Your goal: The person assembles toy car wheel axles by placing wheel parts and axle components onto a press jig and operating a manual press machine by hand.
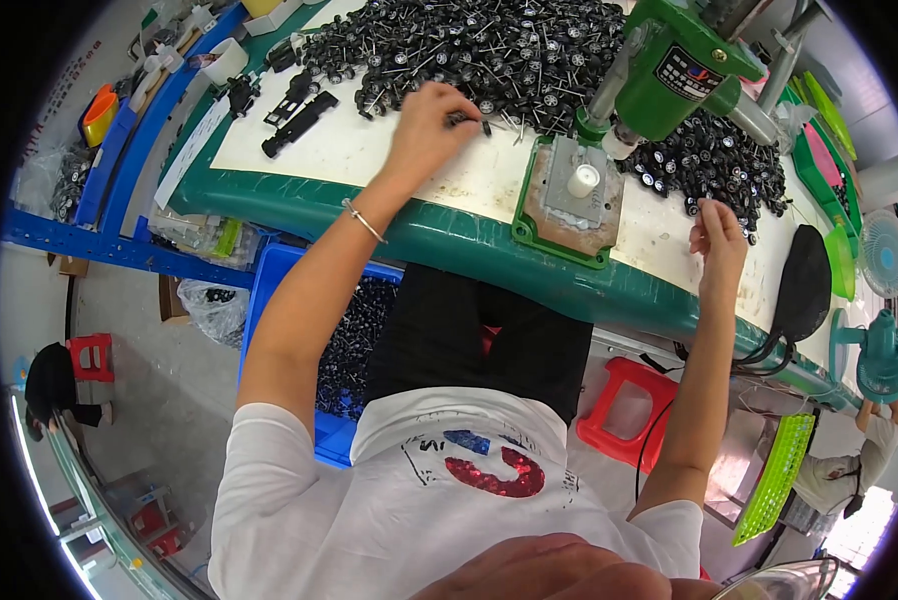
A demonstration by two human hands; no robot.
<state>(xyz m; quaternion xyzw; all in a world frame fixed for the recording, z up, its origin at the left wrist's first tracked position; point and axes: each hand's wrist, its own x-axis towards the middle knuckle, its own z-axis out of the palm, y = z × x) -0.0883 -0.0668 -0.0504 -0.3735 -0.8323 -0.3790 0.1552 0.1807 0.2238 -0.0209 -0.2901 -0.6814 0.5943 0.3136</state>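
Observation:
Pinched in the fingers of my left hand (431, 128) is a small black wheel piece (486, 128), only partly showing; it looks like a wheel on an axle. That hand is at the near edge of a big heap of black wheels on metal axles (449, 50). My right hand (717, 238) has its fingers drawn together at the near edge of a second heap, of loose black wheels (709, 160). What those fingers hold, if anything, I cannot make out. Between my hands stands a green bench press (677, 85), with a white round fixture (583, 180) on its base plate.
Several black plastic chassis parts (299, 122) lie at the left. A blue bin (337, 440) of small dark parts sits below the table edge (459, 230). Right of the press are a black padded piece (805, 280) and a fan (883, 355). A red stool (624, 410) stands underneath.

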